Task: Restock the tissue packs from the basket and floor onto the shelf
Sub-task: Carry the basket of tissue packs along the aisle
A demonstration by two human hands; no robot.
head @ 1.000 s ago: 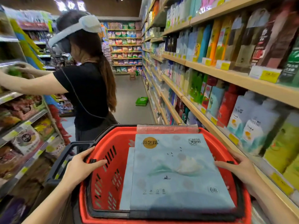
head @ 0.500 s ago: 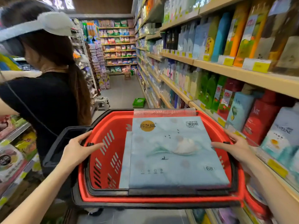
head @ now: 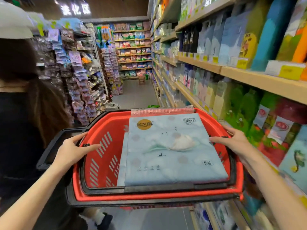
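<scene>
The red basket [head: 106, 156] is carried at waist height, the left hand [head: 73, 150] wrapped over its left rim and the right hand [head: 232, 143] gripping its right rim, fingers curled on plastic and neither on the goods. The pale blue tissue pack [head: 172, 151] lies flat in the basket's right half, long axis running away from the person, its right edge just beside the right hand. Judged from this, the right hand has the shorter reach, and the shelf [head: 259, 77] stands directly beyond the basket's right rim.
</scene>
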